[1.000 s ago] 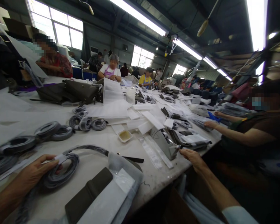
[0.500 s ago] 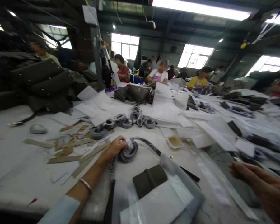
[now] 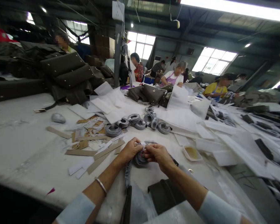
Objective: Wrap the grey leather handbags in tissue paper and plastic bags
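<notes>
A dark strap wound into a coil and covered in greyish wrap [image 3: 141, 160] is between my two hands on the table. My left hand [image 3: 131, 150] pinches the coil's upper left edge, beside a small white band [image 3: 143, 144]. From the other side my right hand [image 3: 159, 156] closes its fingertips on the coil near that band. What lies right under those fingertips is hidden. A wrapped length of strap runs down from the coil to a dark olive bag [image 3: 165, 193], which lies partly under clear plastic and a white sheet, below my right forearm.
Several coiled straps [image 3: 113, 130] lie behind my hands. Cardboard strips and tags [image 3: 88, 140] are scattered to the left, near a computer mouse [image 3: 58, 118]. A small dish [image 3: 192, 153] of yellowish stuff stands at right. Olive bags [image 3: 67, 70] are piled at left; co-workers sit beyond.
My right hand has come in from the far right to the coil and closed on it. My left hand has stayed at the coil. The view has turned left.
</notes>
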{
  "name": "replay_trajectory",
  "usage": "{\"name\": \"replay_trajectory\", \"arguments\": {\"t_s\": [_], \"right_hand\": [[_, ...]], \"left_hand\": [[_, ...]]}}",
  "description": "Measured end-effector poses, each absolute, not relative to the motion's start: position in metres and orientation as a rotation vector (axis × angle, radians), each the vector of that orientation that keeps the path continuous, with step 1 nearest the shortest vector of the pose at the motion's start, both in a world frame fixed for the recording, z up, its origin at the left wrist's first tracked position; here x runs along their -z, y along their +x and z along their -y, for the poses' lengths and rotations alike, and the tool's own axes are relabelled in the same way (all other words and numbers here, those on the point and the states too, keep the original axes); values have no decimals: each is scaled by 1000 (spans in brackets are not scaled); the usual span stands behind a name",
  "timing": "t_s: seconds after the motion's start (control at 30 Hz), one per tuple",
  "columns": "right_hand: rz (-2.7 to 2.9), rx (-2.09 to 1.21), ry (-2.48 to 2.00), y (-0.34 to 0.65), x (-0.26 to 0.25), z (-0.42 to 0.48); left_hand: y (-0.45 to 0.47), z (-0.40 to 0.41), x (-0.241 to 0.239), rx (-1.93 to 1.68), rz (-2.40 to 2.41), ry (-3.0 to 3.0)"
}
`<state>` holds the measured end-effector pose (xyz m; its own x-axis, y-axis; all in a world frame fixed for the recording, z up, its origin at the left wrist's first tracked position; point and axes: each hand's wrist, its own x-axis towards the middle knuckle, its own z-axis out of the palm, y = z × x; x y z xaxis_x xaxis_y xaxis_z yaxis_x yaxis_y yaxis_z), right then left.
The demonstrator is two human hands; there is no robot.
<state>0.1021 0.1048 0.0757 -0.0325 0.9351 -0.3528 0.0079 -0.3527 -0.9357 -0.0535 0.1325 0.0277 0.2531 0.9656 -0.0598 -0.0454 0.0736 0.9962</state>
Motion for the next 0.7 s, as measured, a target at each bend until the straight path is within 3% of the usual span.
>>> {"name": "replay_trajectory", "arguments": {"t_s": [0.27,0.47,0.6,0.7], "right_hand": [[1169,-1442,-1672,104,-65,-109],[1524,-1091,-1825,114,-71,-116],[2156,-234,-1766,125,-87,-119],[2604,406,-1269,124,-94,-121]], "left_hand": [[-50,-135,-24,-1033,-1051,1237],[-50,-132,-26,-999,-1028,1225],[-54,-131,-28,-977,-1004,1249],[-55,-132,-26,-992,-1004,1291]]}}
